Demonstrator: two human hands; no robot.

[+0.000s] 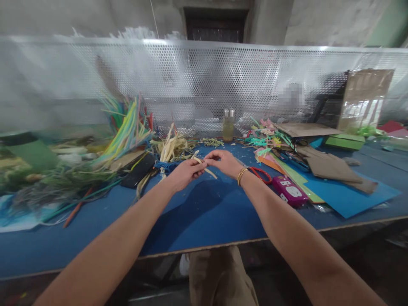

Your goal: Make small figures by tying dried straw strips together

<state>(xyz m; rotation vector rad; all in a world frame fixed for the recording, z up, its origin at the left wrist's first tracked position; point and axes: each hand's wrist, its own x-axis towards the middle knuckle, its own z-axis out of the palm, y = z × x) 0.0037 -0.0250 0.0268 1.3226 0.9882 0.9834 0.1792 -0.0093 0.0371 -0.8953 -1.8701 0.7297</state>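
Note:
Over the middle of the blue table, my left hand and my right hand meet fingertip to fingertip. A thin pale strip, like dried husk or straw, is pinched in my left hand, its end sticking out below the fingers. My right thumb and index finger are closed on the same strip beside the left fingertips; the exact grip is small and partly hidden. Just behind my left hand lies a bundle of pale dried husk strips tied with blue string. Red-handled scissors rest near my right wrist.
Colourful thin strips and a dark phone-like object are at left. A glass bottle stands against the perforated metal screen. At right are a purple box, blue paper and cardboard pieces.

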